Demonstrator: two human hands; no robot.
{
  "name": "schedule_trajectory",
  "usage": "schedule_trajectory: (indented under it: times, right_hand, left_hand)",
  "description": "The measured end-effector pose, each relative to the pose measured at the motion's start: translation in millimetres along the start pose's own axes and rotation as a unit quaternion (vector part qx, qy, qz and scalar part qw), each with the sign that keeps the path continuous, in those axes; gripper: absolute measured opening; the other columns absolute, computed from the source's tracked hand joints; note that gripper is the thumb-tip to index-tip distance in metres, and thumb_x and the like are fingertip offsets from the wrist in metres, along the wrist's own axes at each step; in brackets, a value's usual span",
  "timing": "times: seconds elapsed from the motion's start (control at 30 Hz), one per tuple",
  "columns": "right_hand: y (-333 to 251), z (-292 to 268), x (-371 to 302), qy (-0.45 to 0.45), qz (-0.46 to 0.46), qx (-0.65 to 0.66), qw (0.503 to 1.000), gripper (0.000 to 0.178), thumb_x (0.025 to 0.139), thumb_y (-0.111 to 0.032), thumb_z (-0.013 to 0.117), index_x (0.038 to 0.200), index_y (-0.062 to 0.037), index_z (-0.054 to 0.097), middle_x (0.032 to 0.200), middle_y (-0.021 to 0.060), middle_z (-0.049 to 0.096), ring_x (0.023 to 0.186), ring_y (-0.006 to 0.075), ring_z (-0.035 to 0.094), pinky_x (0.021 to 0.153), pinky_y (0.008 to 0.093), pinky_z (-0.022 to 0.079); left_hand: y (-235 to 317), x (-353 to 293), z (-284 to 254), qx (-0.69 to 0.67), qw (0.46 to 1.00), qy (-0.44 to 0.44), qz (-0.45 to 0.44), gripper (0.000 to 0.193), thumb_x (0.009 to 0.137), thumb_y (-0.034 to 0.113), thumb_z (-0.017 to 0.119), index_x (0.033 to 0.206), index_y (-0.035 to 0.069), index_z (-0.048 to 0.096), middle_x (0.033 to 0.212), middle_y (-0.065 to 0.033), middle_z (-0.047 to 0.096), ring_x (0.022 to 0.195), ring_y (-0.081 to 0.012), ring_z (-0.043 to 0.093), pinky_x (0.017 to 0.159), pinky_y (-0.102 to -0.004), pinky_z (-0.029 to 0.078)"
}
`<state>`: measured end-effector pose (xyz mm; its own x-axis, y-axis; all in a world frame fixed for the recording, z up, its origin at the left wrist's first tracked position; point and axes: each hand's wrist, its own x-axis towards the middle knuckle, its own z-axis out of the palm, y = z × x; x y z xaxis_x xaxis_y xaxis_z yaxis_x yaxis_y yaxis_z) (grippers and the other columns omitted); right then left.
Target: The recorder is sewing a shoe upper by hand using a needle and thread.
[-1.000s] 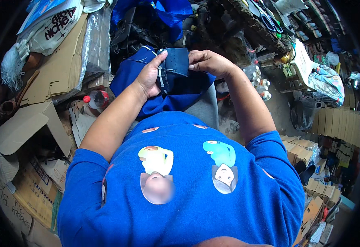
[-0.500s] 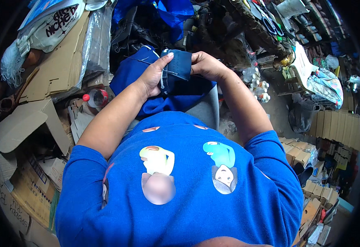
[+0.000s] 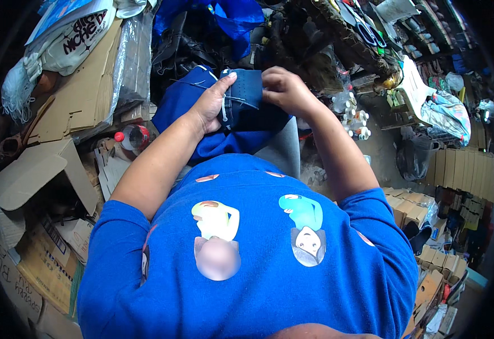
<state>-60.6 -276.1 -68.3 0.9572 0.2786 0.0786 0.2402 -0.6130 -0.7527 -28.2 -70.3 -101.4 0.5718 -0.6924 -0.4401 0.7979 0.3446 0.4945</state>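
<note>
Over my lap, my left hand [image 3: 210,106] grips a dark, stiff, leather-like piece [image 3: 247,83], its thumb pressed flat on the upper face. Rows of small holes or stitches run across this piece. A pale cord [image 3: 223,107] hangs along its left side, and a thin grey thread [image 3: 241,101] crosses its lower part. At the right edge of the piece my right hand [image 3: 287,91] has its fingers curled; what they pinch, if anything, is hidden. Dark blue cloth [image 3: 173,104] lies on my lap beneath the work.
To the left stand flattened cardboard [image 3: 80,96], an open carton [image 3: 29,175] and a red-capped plastic bottle [image 3: 134,138]. Several small bottles [image 3: 355,118] stand on the right, before a white plastic chair [image 3: 413,85]. Dark items and a blue bag [image 3: 238,22] fill the far side.
My right hand has turned and its fingers have curled more at the piece's edge. The thin thread now lies lower and straighter across the piece. My left hand keeps its grip.
</note>
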Motion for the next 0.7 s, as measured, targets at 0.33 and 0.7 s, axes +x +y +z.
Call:
schedule_trajectory:
  times: [0.33,0.7]
  right_hand:
    - [-36.7,27.2,-4.9,0.139,-0.259,-0.25,0.922,0.021,0.07,-0.016,0.071,0.087,-0.0119,0.062,0.087,0.0042,0.059,0.084,0.0254,0.056,0.079,0.0372,0.044]
    - [-162.9,-90.6,1.6,0.059,-0.177,0.489,0.852,0.035,0.102,-0.033,0.034,0.125,-0.0093,0.045,0.076,0.0062,0.054,0.069,0.0182,0.056,0.067,0.0323,0.049]
  left_hand:
    - [-6.4,14.1,-7.7,0.015,1.0,-0.002,-0.013,0.042,0.095,0.042,0.046,0.114,0.007,0.058,0.097,-0.0089,0.067,0.089,-0.0216,0.066,0.081,-0.0361,0.055]
    - [19.3,-30.8,0.3,0.237,0.97,0.033,0.035,0.039,0.095,0.035,0.051,0.109,0.0,0.059,0.089,-0.0085,0.067,0.081,-0.0146,0.064,0.073,-0.0282,0.05]
